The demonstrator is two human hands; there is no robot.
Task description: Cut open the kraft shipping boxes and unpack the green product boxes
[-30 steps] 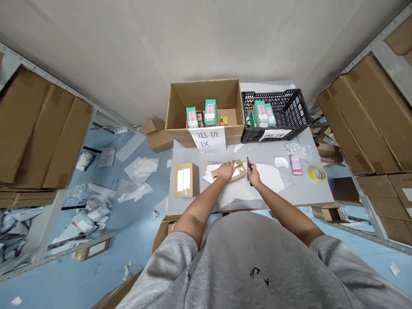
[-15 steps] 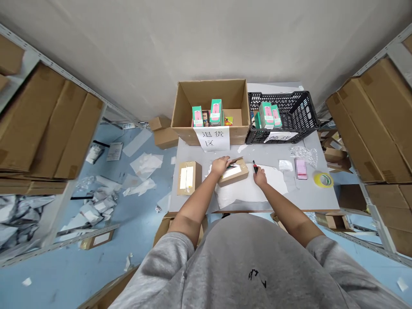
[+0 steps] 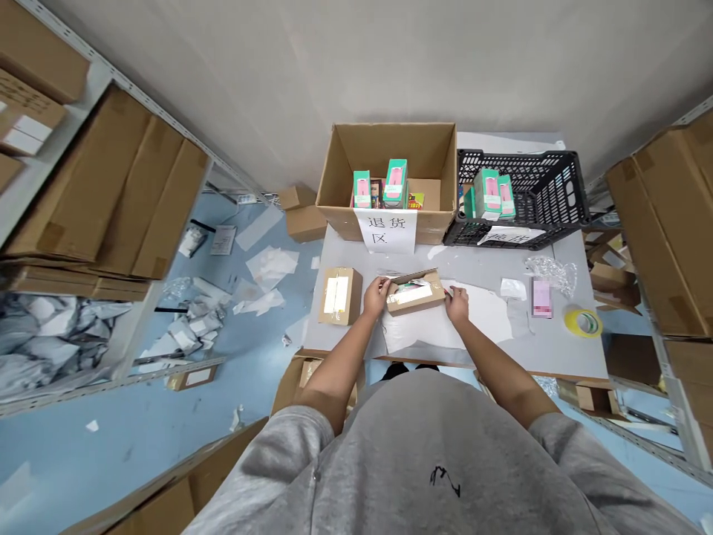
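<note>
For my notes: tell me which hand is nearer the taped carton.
Left. The left hand sits just right of the taped carton, not touching it; the right hand is farther right, beyond the small box.

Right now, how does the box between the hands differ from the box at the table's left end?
The box between the hands has a flap lifted along its far edge; the box at the left looks shut. The left hand and right hand touch the first, not the second. The first's white strip runs crosswise, the second's front to back. Both are brown cardboard.
</note>
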